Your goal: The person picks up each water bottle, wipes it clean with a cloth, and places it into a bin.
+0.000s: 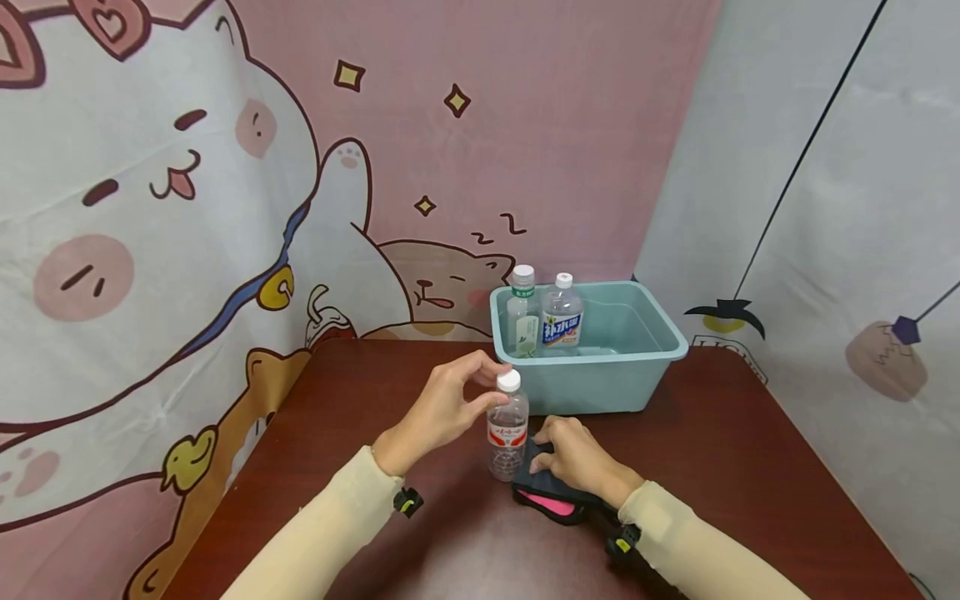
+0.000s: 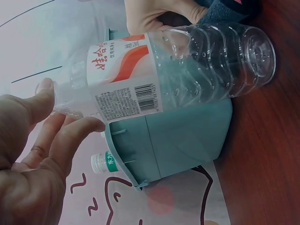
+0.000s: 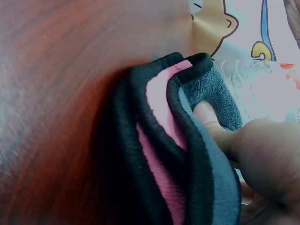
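A clear plastic bottle (image 1: 507, 437) with a white cap and a red-and-white label stands upright on the table. My left hand (image 1: 447, 402) holds it near the top, thumb on one side of the neck and curled fingers on the other, as the left wrist view (image 2: 42, 140) shows. To the right of the bottle lies a folded cloth (image 1: 551, 487), dark grey with black edging and a pink inner side. My right hand (image 1: 581, 458) grips this cloth, the thumb (image 3: 206, 115) pressed onto its grey fleecy face. Some of the right fingers are hidden in the right wrist view.
Behind the bottle, a light blue-green plastic basin (image 1: 592, 387) sits on the dark red wooden table (image 1: 720, 467). Two capped bottles stand in its left part: a slim one with a green band (image 1: 522, 312) and a wider blue-labelled one (image 1: 562, 317). A cartoon-printed curtain (image 1: 570, 125) hangs behind.
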The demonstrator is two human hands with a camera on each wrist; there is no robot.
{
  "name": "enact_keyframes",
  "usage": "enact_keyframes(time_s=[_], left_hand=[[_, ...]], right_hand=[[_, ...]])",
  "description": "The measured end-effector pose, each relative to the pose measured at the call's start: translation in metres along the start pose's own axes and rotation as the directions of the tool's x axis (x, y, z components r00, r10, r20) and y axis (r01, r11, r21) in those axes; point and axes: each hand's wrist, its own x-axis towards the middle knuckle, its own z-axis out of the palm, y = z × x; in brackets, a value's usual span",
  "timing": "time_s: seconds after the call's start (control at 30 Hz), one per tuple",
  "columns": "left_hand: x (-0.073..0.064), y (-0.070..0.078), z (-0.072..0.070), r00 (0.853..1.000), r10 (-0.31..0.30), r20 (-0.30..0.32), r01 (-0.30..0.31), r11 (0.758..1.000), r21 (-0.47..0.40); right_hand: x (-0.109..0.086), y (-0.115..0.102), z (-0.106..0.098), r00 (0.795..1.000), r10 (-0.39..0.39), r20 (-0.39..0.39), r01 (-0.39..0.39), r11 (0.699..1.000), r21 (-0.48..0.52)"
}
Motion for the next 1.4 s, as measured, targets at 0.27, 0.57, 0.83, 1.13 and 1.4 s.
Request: enact_keyframes(time_s=[0.27, 0.57, 0.83, 1.13, 1.4], left_hand=[[0.0, 0.001, 0.0, 1.0, -0.008, -0.012, 0.008, 1.0, 0.005], [-0.002, 0.004, -0.002, 0.999, -0.01, -0.037, 0.01, 1.0, 0.024], [-0.005, 0.003, -0.003, 0.999, -0.01, -0.042, 0.01, 1.0, 0.005], [-0.006, 0.003, -0.001, 0.999, -0.006, -0.038, 0.006, 1.0, 0.001], [-0.003, 0.003, 0.0, 0.999, 0.031, -0.043, -0.029, 0.999, 0.04]], right_hand=[[-0.007, 0.008, 0.0, 0.997, -0.032, -0.077, 0.041, 0.993, 0.114], [-0.009, -0.006, -0.013, 0.984, 0.053, -0.17, -0.008, 0.967, 0.253], [-0.004, -0.023, -0.029, 0.958, 0.045, -0.283, 0.033, 0.964, 0.264], [0.001, -0.034, -0.045, 0.931, 0.067, -0.358, 0.043, 0.955, 0.292], [0.017, -0.053, -0.064, 0.913, 0.055, -0.403, 0.085, 0.944, 0.32]])
